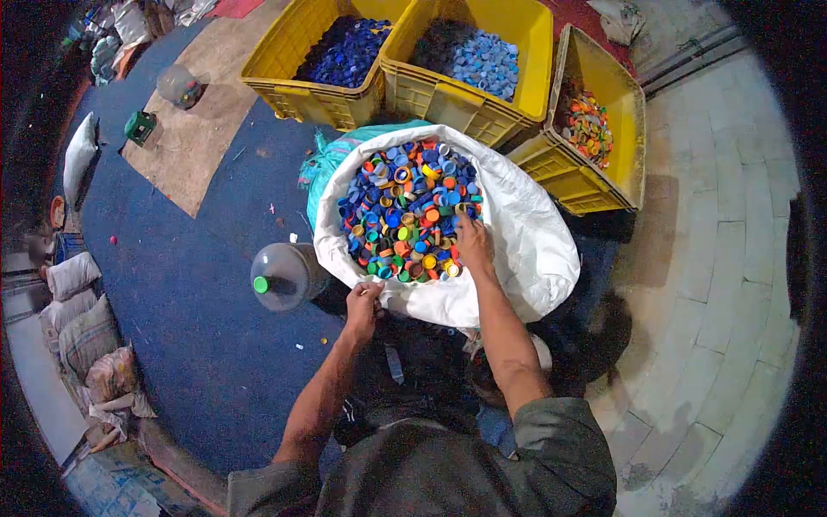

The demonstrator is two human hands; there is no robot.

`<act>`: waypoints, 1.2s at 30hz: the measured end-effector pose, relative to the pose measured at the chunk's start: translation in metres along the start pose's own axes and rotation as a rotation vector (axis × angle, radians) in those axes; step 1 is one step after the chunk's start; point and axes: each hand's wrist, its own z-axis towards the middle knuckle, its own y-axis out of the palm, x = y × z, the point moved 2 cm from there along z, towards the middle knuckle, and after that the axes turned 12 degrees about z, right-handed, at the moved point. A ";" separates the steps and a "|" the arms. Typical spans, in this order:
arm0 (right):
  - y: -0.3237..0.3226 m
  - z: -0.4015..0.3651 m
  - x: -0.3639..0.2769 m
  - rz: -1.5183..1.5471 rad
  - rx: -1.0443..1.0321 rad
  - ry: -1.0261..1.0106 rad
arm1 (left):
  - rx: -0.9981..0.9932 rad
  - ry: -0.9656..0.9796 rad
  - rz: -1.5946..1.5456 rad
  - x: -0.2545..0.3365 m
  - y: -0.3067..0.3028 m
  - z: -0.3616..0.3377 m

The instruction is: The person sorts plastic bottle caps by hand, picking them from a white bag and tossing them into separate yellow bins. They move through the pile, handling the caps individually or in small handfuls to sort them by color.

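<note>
A white woven sack point(530, 250) lies with its mouth rolled wide, full of mixed bottle caps point(409, 211) in blue, orange, green, yellow and other colours. At the sack's near left rim, my left hand point(363, 308) is closed, pinching the white fabric. My right hand point(474, 243) reaches over the right side of the caps, its fingers curled down among them. Whether a cap is between those fingertips is too small to make out. Just left of the sack stands a clear plastic jug point(289, 277) with a green cap.
Beyond the sack stand three yellow crates: one point(340, 102) with dark blue caps, one point(469, 108) with light blue caps, one point(590, 185) with orange and mixed caps. A teal sack point(319, 168) sits behind the white one. Filled sacks point(86, 332) line the left side.
</note>
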 end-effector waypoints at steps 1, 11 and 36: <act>-0.002 0.001 0.001 -0.001 -0.017 -0.002 | 0.003 -0.002 0.038 0.002 0.008 0.002; -0.038 -0.048 -0.030 1.188 0.303 0.575 | 0.062 0.492 0.619 0.086 0.104 0.054; -0.059 -0.111 -0.032 1.705 0.300 0.795 | 0.077 0.642 1.305 0.122 0.160 0.115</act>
